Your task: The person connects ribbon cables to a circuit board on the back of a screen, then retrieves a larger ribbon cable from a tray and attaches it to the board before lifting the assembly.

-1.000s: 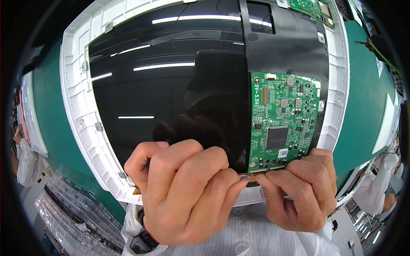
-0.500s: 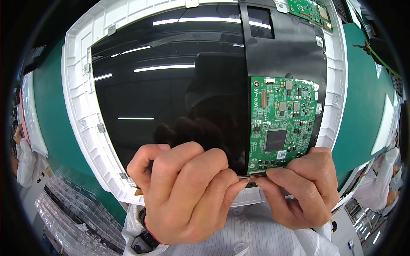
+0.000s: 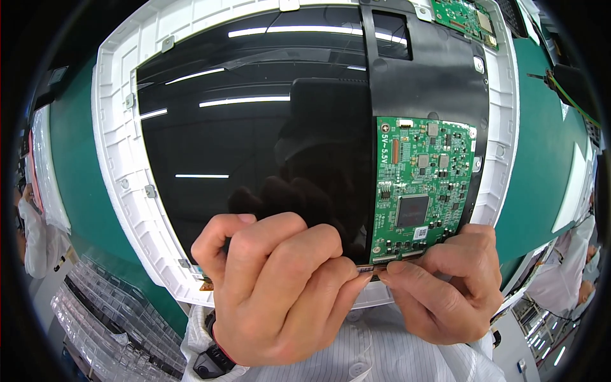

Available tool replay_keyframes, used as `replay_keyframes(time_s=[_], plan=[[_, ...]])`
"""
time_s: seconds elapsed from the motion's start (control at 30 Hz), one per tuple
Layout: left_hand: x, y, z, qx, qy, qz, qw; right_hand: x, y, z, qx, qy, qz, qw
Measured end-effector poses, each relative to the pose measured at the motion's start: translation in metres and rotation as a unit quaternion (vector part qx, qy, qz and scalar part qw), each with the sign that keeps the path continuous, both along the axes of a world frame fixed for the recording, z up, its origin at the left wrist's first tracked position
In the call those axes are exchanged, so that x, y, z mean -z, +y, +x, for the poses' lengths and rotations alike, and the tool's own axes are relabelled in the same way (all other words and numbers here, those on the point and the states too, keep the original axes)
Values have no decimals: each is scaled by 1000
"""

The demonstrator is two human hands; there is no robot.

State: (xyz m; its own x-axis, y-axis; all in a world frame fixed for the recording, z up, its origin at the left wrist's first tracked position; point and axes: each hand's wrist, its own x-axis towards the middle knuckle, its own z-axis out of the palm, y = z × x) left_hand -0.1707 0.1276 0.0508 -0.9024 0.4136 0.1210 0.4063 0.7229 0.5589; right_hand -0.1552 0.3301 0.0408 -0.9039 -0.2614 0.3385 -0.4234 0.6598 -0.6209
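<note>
Thin strip (image 3: pixel 375 268) held beside green board (image 3: pixel 439 191).
Board already laid on black panel (image 3: pixel 426 89); strip clamped by left hand (image 3: pixel 273 286) and right hand (image 3: pixel 449 283); its attachment (partly hidden) cannot be told.

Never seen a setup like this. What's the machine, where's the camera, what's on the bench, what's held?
No machine: these are a person's bare left hand and bare right hand. A head-worn fisheye camera looks down, so straight edges bend toward the rim.

A ribbed white plastic frame lies over a green work surface. Inside it is a glossy black rectangular panel, with a rectangular green circuit board on its right.

Both hands pinch a thin brownish strip by the board's lower edge; fingers hide most of it.
</note>
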Motion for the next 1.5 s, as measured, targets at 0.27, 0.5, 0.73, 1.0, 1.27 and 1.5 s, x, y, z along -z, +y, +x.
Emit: replay_keyframes(time_s=[0.27,0.5,0.73,1.0,1.27,1.5], plan=[[1,0,1,-1,7,-2,1000,3,1,3,-12,18,27,999],[4,1,3,-5,15,-1,1000,4,-7,3,22,29,19,999],[3,0,3,0,24,-6,1000,3,-4,3,11,25,14,1000],[4,-2,5,8,30,-16,999,5,-3,1,-9,23,3,1000],[4,0,4,9,24,-11,1000,3,-3,1,-6,18,8,1000],[5,-1,4,6,24,-11,1000,4,-5,1,-9,17,15,1000]])
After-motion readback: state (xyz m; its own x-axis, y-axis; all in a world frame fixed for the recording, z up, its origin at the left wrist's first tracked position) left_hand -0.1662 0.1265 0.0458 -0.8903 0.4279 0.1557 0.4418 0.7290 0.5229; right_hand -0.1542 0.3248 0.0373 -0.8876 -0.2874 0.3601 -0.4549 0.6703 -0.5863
